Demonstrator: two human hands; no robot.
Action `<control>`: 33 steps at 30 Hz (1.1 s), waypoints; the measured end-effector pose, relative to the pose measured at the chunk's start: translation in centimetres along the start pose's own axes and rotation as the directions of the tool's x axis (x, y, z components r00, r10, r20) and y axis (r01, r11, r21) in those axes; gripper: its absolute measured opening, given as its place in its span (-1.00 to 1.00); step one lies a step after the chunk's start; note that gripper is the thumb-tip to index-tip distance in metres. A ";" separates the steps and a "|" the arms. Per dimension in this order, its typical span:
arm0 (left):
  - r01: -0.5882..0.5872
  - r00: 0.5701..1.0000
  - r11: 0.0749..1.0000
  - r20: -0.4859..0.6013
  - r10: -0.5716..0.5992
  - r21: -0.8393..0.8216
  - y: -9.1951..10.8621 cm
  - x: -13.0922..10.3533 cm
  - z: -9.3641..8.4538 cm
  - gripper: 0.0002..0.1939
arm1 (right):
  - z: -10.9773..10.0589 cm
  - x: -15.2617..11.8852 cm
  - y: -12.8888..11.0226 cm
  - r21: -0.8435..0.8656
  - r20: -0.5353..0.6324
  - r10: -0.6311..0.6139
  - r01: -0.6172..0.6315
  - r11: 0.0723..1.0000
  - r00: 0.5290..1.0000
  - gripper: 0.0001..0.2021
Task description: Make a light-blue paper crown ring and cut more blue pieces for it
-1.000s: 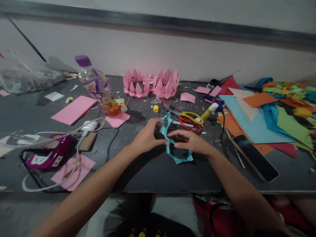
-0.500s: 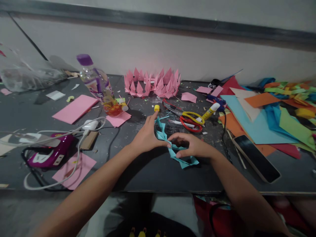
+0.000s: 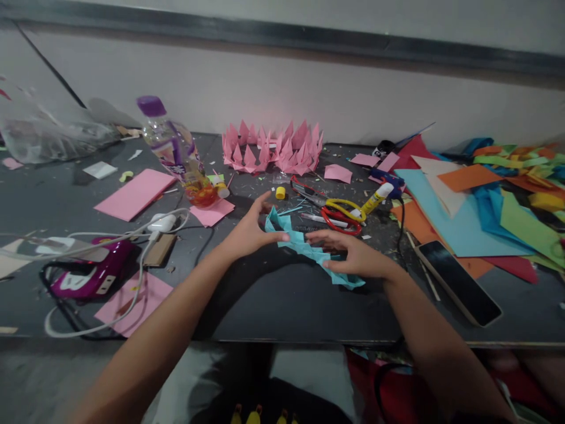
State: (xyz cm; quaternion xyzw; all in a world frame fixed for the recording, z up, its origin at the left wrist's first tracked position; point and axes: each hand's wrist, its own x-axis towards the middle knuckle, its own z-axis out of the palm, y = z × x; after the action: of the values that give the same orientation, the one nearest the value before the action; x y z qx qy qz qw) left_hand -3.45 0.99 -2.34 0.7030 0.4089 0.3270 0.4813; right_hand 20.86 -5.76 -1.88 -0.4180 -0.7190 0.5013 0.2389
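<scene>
A turquoise folded-paper strip [image 3: 298, 243] with pointed folds stretches between my two hands, low over the dark table. My left hand [image 3: 252, 231] holds its left end, thumb pressed on the near side and fingers behind. Toward the other end, my right hand [image 3: 353, 253] has its thumb on the near side and its fingers across the top, the strip between them. The strip's right tip sticks out below that hand. Just beyond the strip lie a small yellow cap [image 3: 281, 192] and red-and-yellow-handled scissors [image 3: 339, 215].
A pink paper crown [image 3: 273, 150] stands near the wall. To the left are a bottle [image 3: 176, 153], pink sheets [image 3: 135, 194] and a purple device [image 3: 95, 271] with cables. Rightward lie a glue stick [image 3: 376, 199], a phone [image 3: 459, 282] and coloured paper [image 3: 459, 218].
The strip has been drawn straighter and turned so its near side faces me more. My left hand has shifted left, my right hand slightly right, so they are further apart.
</scene>
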 end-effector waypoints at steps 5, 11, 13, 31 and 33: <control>0.152 0.967 0.960 0.235 -0.095 -0.236 0.4 0.2 -2.1 -0.51 | -1.0 -0.4 0.1 0.033 -0.014 -0.050 0.050 0.998 0.999 -0.50; 0.181 0.961 0.939 0.255 -0.106 -0.292 0.4 0.3 -2.3 -0.65 | -1.3 -0.4 0.0 0.084 0.075 -0.085 0.078 0.993 0.994 -0.48; 0.166 0.975 0.948 0.187 -0.117 -0.273 0.3 0.4 -2.2 -0.67 | -1.3 -0.3 0.1 0.053 0.059 -0.052 0.049 0.997 0.997 -0.46; -0.038 0.929 0.924 -0.354 -0.108 -0.382 -0.2 1.2 -3.3 -0.74 | -1.7 1.1 1.4 0.198 -0.534 0.123 -0.018 0.980 0.837 -0.46; -0.040 0.928 0.920 -0.355 -0.110 -0.389 -0.1 1.1 -3.3 -0.74 | -1.9 1.2 1.7 0.197 -0.598 0.145 -0.031 0.980 0.788 -0.54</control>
State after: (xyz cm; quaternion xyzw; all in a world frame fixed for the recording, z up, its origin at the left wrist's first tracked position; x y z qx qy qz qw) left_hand -5.80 3.38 -1.26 0.5114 0.4316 0.5194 0.5314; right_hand 22.24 -3.50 -2.84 -0.5672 -0.5361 0.4121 0.4701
